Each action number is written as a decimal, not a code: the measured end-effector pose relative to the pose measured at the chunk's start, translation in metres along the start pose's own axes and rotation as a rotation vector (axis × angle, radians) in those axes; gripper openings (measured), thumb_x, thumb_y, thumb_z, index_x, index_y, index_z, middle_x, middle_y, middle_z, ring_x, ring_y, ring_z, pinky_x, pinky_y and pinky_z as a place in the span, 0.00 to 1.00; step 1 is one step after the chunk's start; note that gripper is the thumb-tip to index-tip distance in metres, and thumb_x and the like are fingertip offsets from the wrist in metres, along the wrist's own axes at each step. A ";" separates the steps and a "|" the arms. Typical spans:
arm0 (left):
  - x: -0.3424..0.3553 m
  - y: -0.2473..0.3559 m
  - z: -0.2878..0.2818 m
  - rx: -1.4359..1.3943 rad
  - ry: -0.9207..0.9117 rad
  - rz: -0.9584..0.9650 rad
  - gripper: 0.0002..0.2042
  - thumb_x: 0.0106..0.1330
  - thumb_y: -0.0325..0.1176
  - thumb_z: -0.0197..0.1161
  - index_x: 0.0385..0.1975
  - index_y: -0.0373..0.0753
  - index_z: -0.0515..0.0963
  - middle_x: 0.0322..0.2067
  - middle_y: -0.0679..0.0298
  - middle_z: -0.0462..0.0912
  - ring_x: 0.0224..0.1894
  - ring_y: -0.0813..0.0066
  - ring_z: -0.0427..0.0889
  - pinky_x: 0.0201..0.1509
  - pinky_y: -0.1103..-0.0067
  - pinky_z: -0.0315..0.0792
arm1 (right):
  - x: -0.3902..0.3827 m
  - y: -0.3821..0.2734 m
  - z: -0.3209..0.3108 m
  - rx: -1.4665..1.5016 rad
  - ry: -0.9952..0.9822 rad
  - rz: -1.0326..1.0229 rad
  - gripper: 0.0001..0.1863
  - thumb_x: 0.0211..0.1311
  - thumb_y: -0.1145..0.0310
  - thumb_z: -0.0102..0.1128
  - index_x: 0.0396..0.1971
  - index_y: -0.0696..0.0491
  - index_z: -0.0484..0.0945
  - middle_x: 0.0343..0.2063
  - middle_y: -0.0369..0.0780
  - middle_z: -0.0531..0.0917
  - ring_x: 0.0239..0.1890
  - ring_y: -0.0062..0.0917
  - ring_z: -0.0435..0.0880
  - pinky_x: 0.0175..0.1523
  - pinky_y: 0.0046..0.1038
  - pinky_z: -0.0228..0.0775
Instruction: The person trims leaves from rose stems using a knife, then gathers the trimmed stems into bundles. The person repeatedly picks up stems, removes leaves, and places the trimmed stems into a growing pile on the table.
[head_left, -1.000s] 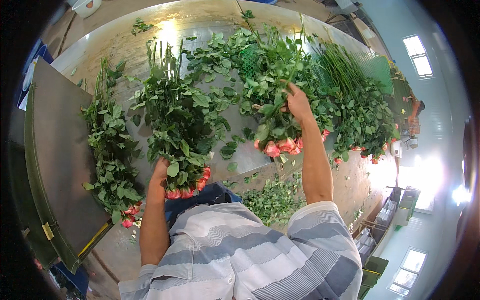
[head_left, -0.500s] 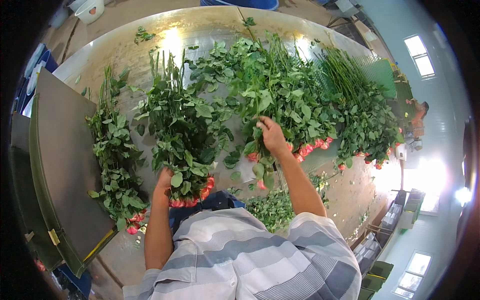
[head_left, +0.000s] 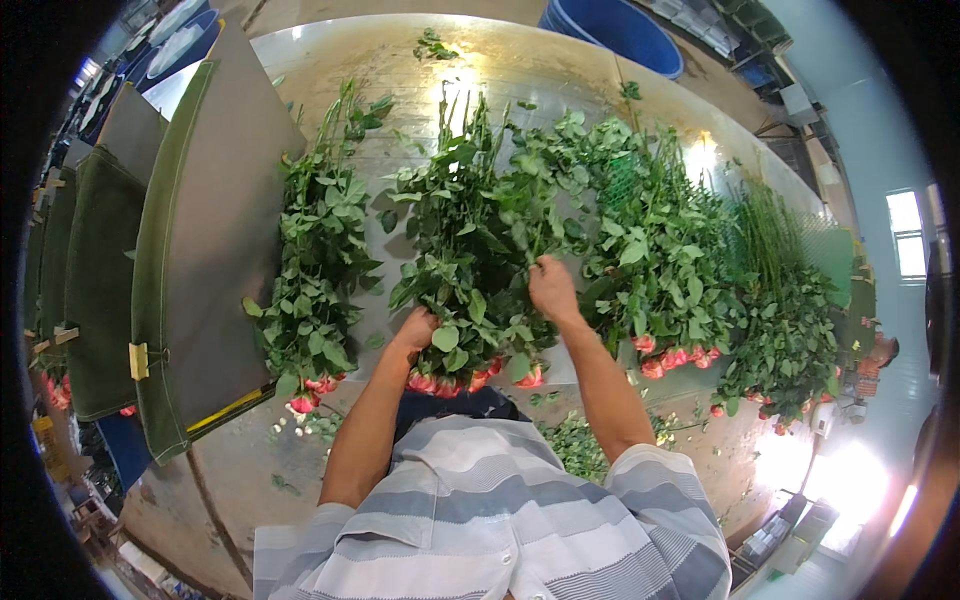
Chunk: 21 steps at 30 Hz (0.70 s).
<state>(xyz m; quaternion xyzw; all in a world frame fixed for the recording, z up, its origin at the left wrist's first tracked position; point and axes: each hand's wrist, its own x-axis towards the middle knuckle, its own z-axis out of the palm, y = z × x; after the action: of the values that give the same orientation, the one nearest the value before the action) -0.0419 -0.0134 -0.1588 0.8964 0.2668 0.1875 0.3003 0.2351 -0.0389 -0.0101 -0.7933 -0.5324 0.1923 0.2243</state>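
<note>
Rose bunch [head_left: 450, 265], lying on the metal table [head_left: 560, 75] between your two hands, blooms toward you. Your right hand [head_left: 552, 288], narrowed around a single rose stem [head_left: 539, 215], has just come away from the neighbouring roses [head_left: 665, 245] and brings that stem alongside, apparently making the bunch fuller. Your left hand [head_left: 418, 328] touches the bunch's left side near the blooms; leaves hide its fingers, so their closure cannot be told.

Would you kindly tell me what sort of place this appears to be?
Probably a flower-handling workroom, since bunches of pink roses lie across a long table and a blue tub stands beyond it.
</note>
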 end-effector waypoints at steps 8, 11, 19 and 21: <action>0.020 0.017 0.001 0.004 -0.163 -0.019 0.08 0.47 0.30 0.56 0.26 0.41 0.80 0.27 0.59 0.81 0.30 0.60 0.78 0.35 0.68 0.71 | 0.011 0.024 -0.017 -0.017 -0.155 0.131 0.15 0.59 0.62 0.50 0.33 0.60 0.74 0.31 0.53 0.77 0.35 0.50 0.74 0.38 0.40 0.66; -0.028 -0.074 0.092 0.181 -0.080 0.080 0.08 0.49 0.30 0.58 0.28 0.39 0.80 0.24 0.55 0.79 0.25 0.58 0.77 0.29 0.69 0.71 | 0.037 -0.052 -0.065 0.301 -0.100 0.129 0.15 0.60 0.61 0.51 0.37 0.58 0.74 0.22 0.39 0.71 0.25 0.27 0.68 0.28 0.29 0.62; 0.072 0.015 0.056 -0.175 -0.086 -0.266 0.09 0.52 0.31 0.53 0.28 0.42 0.80 0.27 0.56 0.80 0.28 0.57 0.79 0.33 0.66 0.72 | 0.012 -0.378 -0.147 1.172 -0.364 -0.345 0.16 0.63 0.70 0.47 0.49 0.60 0.68 0.40 0.44 0.78 0.36 0.27 0.81 0.29 0.20 0.75; 0.070 0.017 0.048 -0.202 -0.084 -0.267 0.08 0.52 0.31 0.53 0.27 0.41 0.80 0.27 0.56 0.80 0.28 0.56 0.79 0.33 0.66 0.72 | -0.002 -0.462 -0.136 1.216 -0.581 -0.423 0.16 0.63 0.72 0.46 0.48 0.64 0.66 0.43 0.48 0.76 0.38 0.31 0.81 0.33 0.24 0.80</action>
<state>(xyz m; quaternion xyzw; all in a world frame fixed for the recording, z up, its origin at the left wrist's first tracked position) 0.0437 -0.0044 -0.1718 0.8254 0.3504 0.1343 0.4217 -0.0418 0.0925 0.3612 -0.3235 -0.5117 0.6120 0.5089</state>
